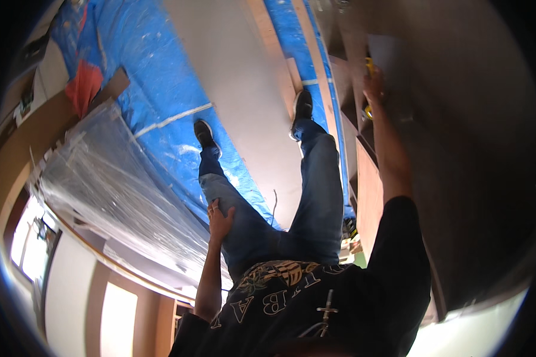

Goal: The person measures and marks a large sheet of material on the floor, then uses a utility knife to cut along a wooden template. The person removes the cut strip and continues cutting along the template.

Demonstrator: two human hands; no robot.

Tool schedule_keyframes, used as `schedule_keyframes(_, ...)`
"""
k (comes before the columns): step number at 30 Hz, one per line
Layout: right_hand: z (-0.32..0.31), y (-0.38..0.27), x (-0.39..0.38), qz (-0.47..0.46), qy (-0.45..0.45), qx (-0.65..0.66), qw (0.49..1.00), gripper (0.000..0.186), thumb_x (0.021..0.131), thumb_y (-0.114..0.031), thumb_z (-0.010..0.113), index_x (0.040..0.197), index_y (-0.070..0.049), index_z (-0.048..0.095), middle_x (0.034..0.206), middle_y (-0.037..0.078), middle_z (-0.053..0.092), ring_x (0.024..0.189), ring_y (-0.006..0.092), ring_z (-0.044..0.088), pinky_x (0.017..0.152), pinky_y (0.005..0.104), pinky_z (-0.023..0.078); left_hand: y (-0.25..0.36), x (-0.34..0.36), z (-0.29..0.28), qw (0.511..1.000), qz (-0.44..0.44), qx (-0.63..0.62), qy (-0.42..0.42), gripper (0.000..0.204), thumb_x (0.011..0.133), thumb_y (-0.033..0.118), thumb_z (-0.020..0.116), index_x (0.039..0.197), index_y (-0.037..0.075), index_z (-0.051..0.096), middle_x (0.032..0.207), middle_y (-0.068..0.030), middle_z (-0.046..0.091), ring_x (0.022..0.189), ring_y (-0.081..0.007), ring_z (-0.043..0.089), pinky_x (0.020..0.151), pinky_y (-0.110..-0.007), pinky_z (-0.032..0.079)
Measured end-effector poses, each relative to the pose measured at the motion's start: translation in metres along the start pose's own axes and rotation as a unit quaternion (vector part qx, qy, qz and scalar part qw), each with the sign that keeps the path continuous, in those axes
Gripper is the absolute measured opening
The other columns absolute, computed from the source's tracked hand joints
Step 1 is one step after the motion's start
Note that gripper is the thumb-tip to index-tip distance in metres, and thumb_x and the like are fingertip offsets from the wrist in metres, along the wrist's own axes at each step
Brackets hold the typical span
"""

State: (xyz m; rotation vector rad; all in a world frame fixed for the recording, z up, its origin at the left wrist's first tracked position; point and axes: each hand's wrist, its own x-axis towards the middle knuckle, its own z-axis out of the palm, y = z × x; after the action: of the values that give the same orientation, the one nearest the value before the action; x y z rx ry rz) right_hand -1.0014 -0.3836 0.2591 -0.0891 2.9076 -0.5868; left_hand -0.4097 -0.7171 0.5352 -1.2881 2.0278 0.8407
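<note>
My right arm stretches forward along the big dark brown panel on the right. At its end my right hand point(373, 88) is closed round a small yellow object point(369, 64), of which only a bit shows past the fingers; its kind is not clear. A pale grey patch point(387, 52) lies beside it on the dark surface. Another yellow item point(368, 112) shows just below the hand, at the cabinet's open compartments point(348, 89). My left hand point(220, 222) rests on my left thigh with its fingers apart, holding nothing.
Blue sheeting point(155, 65) covers the floor around a long grey board point(226, 65) between my feet. Wooden strips point(274, 41) lie beside the cabinet. A plastic-wrapped piece point(119, 184) stands at the left, near a red cloth or bag point(86, 83).
</note>
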Motion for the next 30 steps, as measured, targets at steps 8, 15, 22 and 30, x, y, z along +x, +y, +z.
schedule_keyframes(8,-0.009,0.063,-0.066,-0.079,0.103,-0.096,0.987,0.066,0.086,-0.033,0.076,0.137,0.001,0.052,0.13,0.023,0.058,0.122,0.0404,0.054,0.106,0.0488,0.043,0.072,-0.009,0.02,0.992,-0.111,0.041,-0.051,0.068,0.084,0.041,0.073,0.138,0.006,0.053,0.142,-0.0324,0.044,0.131,-0.0488,0.045,0.11,-0.053,0.038)
schedule_keyframes(15,0.002,0.096,-0.136,-0.028,0.007,-0.107,0.994,0.085,0.078,-0.032,0.084,0.147,-0.005,0.041,0.139,0.023,0.047,0.132,0.04,0.044,0.109,0.0494,0.041,0.059,-0.014,0.013,0.986,-0.155,0.036,-0.052,0.062,0.085,0.042,0.07,0.137,0.011,0.056,0.146,-0.031,0.042,0.137,-0.0485,0.039,0.113,-0.056,0.034)
schedule_keyframes(22,-0.044,0.037,-0.128,0.131,-0.099,-0.069,0.984,0.083,0.078,-0.029,0.084,0.145,-0.006,0.041,0.133,0.024,0.05,0.125,0.0387,0.052,0.105,0.0489,0.045,0.01,-0.023,-0.013,0.99,-0.136,-0.023,-0.033,0.057,0.087,0.041,0.068,0.135,0.013,0.058,0.145,-0.0298,0.043,0.136,-0.0478,0.041,0.112,-0.057,0.034)
schedule_keyframes(30,-0.051,-0.246,-0.281,0.201,-0.301,0.28,0.889,0.071,0.077,-0.029,0.087,0.132,-0.011,0.046,0.099,0.008,0.062,0.058,0.0161,0.064,0.045,0.0268,0.055,-0.061,-0.002,-0.084,0.987,0.036,-0.158,0.004,0.053,0.088,0.036,0.067,0.133,0.01,0.06,0.141,-0.0212,0.053,0.124,-0.0433,0.054,0.104,-0.055,0.043)
